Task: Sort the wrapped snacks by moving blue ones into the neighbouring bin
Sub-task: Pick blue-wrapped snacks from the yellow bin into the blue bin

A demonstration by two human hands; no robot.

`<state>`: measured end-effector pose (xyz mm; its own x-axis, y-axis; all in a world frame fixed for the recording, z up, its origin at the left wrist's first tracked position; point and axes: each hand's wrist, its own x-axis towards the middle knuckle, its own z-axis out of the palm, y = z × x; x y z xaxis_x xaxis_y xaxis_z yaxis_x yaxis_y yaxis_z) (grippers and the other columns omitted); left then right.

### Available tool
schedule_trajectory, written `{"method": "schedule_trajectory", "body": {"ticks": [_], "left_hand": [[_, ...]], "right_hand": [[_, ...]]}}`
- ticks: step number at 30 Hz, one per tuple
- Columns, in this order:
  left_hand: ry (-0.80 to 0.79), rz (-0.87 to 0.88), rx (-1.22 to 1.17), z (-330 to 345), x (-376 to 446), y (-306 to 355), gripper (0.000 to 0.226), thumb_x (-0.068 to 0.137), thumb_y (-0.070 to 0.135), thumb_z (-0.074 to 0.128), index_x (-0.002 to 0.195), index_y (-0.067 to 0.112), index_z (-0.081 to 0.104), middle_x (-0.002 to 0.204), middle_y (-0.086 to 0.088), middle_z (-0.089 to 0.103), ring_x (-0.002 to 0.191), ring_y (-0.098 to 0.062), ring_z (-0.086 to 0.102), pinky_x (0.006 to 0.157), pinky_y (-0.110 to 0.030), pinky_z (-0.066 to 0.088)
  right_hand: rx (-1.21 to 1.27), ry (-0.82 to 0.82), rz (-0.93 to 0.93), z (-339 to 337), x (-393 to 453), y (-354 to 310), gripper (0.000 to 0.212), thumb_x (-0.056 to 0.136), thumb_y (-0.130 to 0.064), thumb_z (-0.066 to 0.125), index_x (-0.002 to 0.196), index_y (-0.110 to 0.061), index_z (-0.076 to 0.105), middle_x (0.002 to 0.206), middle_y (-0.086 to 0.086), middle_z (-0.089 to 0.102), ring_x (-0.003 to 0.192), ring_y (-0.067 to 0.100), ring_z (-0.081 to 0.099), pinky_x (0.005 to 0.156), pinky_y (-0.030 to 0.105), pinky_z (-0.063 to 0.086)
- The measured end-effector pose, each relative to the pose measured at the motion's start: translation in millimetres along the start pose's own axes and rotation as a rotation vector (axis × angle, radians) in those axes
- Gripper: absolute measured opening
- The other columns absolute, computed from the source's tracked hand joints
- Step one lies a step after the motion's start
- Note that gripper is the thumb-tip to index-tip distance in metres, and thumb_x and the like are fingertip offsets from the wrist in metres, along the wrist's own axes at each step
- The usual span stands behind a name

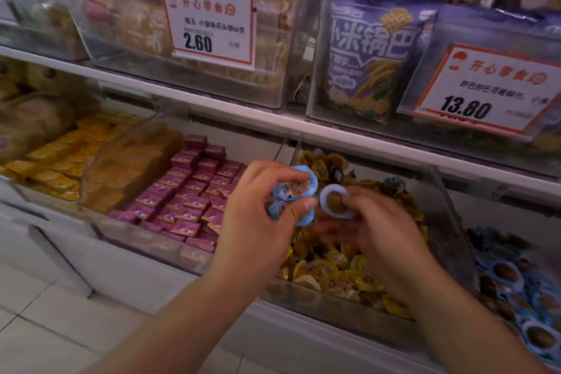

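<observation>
My left hand (258, 209) holds a small bunch of blue wrapped snacks (296, 188) above the clear bin of yellow wrapped snacks (334, 270). My right hand (373, 222) pinches one more blue wrapped snack (335, 200), round with a brown centre, right beside the bunch. Another blue snack (394, 182) lies among the yellow ones at the back of that bin. The neighbouring bin (516, 291) on the right holds many blue wrapped snacks. Both hands hover over the yellow bin's middle.
A bin of purple packets (188, 191) sits to the left, then orange packets (60, 155). A clear divider (449, 222) separates the yellow and blue bins. The upper shelf (273, 118) carries price cards and purple snack bags close above the bins.
</observation>
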<state>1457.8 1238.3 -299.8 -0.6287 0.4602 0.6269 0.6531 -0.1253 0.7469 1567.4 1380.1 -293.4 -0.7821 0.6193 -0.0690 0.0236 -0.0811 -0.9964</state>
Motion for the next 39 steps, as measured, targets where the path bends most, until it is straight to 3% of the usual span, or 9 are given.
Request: {"method": "schedule_trajectory", "body": {"ticks": [4,9,13,18,25,28,32,36,39], "left_hand": [[0.015,0.029,-0.030,29.0,-9.3,10.0,0.027,0.083,0.009,0.075,0.104,0.025,0.068,0.113,0.011,0.056,0.109,-0.002,0.057,0.085,-0.008,0.044],[-0.161,0.105,-0.061,75.2,-31.9,35.4,0.036,0.081,0.023,0.071,0.112,0.038,0.060,0.113,0.021,0.056,0.111,0.000,0.056,0.090,-0.018,0.046],[-0.275,0.062,-0.032,106.3,-47.5,52.9,0.042,0.075,0.051,0.074,0.113,0.040,0.060,0.125,0.027,0.055,0.127,-0.006,0.049,0.105,-0.033,0.042],[-0.556,0.120,-0.105,132.1,-62.8,64.9,0.054,0.086,0.070,0.052,0.132,0.042,0.053,0.146,0.026,0.042,0.138,0.006,0.035,0.110,-0.009,0.025],[-0.483,0.044,0.126,136.2,-40.7,32.1,0.026,0.094,0.042,0.052,0.110,0.029,0.068,0.121,0.019,0.057,0.119,0.000,0.052,0.098,-0.027,0.043],[-0.541,-0.010,0.157,140.0,-38.9,26.0,0.019,0.090,0.034,0.059,0.107,0.031,0.068,0.117,0.025,0.056,0.115,-0.001,0.054,0.098,-0.025,0.042],[-0.548,0.043,0.161,129.4,-39.0,31.2,0.017,0.094,0.031,0.058,0.105,0.031,0.070,0.113,0.025,0.061,0.113,0.007,0.055,0.095,-0.008,0.039],[-0.443,0.295,0.361,83.1,-26.7,27.2,0.024,0.091,0.026,0.052,0.099,0.021,0.075,0.107,0.011,0.068,0.107,-0.015,0.064,0.091,-0.047,0.048],[-0.297,0.183,0.486,26.3,-13.0,14.0,0.028,0.087,0.025,0.052,0.102,0.020,0.074,0.114,0.004,0.067,0.110,-0.022,0.062,0.092,-0.051,0.047]], "right_hand": [[0.548,-0.204,0.287,8.2,-34.1,-12.4,0.047,0.097,-0.040,0.046,0.123,-0.008,0.067,0.119,0.022,0.068,0.094,0.031,0.067,0.082,0.045,0.053],[0.582,0.029,0.231,-10.9,-68.0,-25.7,0.053,0.093,-0.045,0.054,0.128,-0.006,0.065,0.126,0.017,0.067,0.121,0.029,0.062,0.109,0.042,0.042],[0.486,0.206,0.156,-50.7,-92.2,-22.7,0.031,0.096,-0.029,0.059,0.112,-0.006,0.074,0.119,0.024,0.069,0.106,0.028,0.068,0.087,0.036,0.054],[0.247,0.450,0.008,-125.3,-106.5,-10.7,0.013,0.096,-0.025,0.064,0.098,-0.021,0.077,0.085,0.007,0.074,0.056,0.015,0.063,0.045,0.025,0.046],[-0.142,0.553,0.158,-261.5,-102.7,8.2,0.021,0.091,-0.037,0.068,0.104,-0.023,0.076,0.111,0.003,0.074,0.102,0.023,0.070,0.089,0.042,0.056],[0.087,0.587,0.090,-273.7,-90.8,9.6,0.021,0.096,-0.022,0.059,0.100,-0.010,0.076,0.104,0.009,0.077,0.095,0.020,0.074,0.073,0.029,0.059],[0.002,0.724,-0.067,-265.8,-72.6,-6.3,0.024,0.095,-0.007,0.051,0.093,-0.010,0.074,0.090,0.011,0.078,0.095,0.024,0.073,0.093,0.037,0.054],[-0.407,0.599,-0.265,-206.2,-72.1,-13.2,0.028,0.094,-0.001,0.051,0.094,-0.017,0.074,0.083,-0.008,0.077,0.087,0.012,0.072,0.078,0.021,0.056],[-0.629,0.349,-0.368,-139.5,-69.8,-16.4,0.030,0.096,-0.009,0.055,0.095,-0.032,0.074,0.086,-0.017,0.075,0.077,0.015,0.070,0.069,0.029,0.055]]}}
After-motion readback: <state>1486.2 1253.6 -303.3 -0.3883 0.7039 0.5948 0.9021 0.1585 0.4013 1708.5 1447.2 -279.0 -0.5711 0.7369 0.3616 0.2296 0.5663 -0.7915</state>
